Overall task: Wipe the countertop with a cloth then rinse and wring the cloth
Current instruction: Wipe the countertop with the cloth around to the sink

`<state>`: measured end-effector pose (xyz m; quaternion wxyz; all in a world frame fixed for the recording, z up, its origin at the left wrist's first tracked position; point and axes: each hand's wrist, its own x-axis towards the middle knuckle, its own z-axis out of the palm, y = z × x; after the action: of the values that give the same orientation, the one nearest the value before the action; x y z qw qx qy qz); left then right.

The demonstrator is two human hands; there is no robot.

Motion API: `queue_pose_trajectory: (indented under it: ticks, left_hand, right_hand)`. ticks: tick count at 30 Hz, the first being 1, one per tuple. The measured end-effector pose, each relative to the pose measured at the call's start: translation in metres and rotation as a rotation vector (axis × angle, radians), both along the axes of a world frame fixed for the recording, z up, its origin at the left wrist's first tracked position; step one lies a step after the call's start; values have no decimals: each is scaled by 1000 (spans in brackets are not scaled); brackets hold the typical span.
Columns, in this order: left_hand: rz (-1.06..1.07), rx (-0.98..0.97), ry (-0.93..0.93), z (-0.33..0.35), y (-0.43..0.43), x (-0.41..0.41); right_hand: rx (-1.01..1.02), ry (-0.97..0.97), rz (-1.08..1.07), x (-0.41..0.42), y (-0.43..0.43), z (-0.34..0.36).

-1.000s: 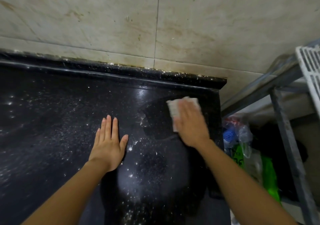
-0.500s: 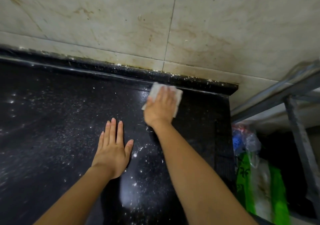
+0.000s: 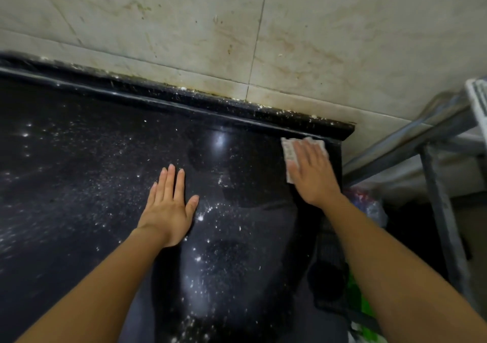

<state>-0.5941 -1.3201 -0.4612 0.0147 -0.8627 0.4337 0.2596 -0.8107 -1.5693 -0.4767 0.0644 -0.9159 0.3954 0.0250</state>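
A black speckled countertop [image 3: 79, 171] fills the left and middle of the head view, dusted with white specks and wet patches. My right hand [image 3: 313, 176] lies flat on a small white cloth [image 3: 288, 148], pressing it onto the counter's far right corner beside the raised back ledge [image 3: 237, 110]. Most of the cloth is hidden under the palm and fingers. My left hand [image 3: 168, 208] rests flat on the counter in the middle, fingers together, holding nothing.
A stained tiled wall [image 3: 263, 26] rises behind the ledge. The counter ends at its right edge [image 3: 340, 174]. Beyond it stands a metal rack [image 3: 434, 184] with a white grille [image 3: 478, 97], and plastic bags [image 3: 369, 205], some green, lie below.
My right hand slid the cloth from the middle of the back edge to the far right corner. The left hand stayed in place. The view shifted slightly.
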Motion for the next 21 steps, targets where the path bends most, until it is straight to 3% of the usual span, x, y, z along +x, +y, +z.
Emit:
queue_pose_trajectory:
  ticks: [4, 7, 21]
  left_hand:
    - [45, -127, -126, 2, 4, -15]
    - [65, -263, -98, 9, 25, -40]
    - [248, -253, -47, -2, 191, -104]
  right_hand:
    - [51, 43, -85, -38, 7, -3]
    - [60, 22, -101, -47, 28, -3]
    - [155, 72, -79, -117, 184, 8]
